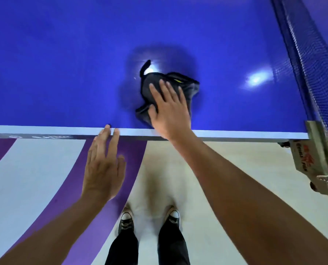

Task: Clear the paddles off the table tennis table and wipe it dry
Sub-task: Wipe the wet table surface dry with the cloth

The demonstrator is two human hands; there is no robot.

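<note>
Wiping step under way. Right hand [169, 109] lies flat on the dark cloth [152, 81], fingers straight and spread, pressing it onto the blue table [64, 64] near the white side line, not curled round it. Left hand [102, 169] has its fingers straight and together, holding nothing, fingertips touching the table edge, likely for balance. The cloth is bunched, with one tail sticking up. No paddles show in this view, so clearing looks done on this half (past the net [308, 54] is out of view). I cannot tell how much surface is dry: glare spots and a dark patch round the cloth could be shadow or water. Judged as early to mid wipe, with most of the visible blue left to cover.
</note>
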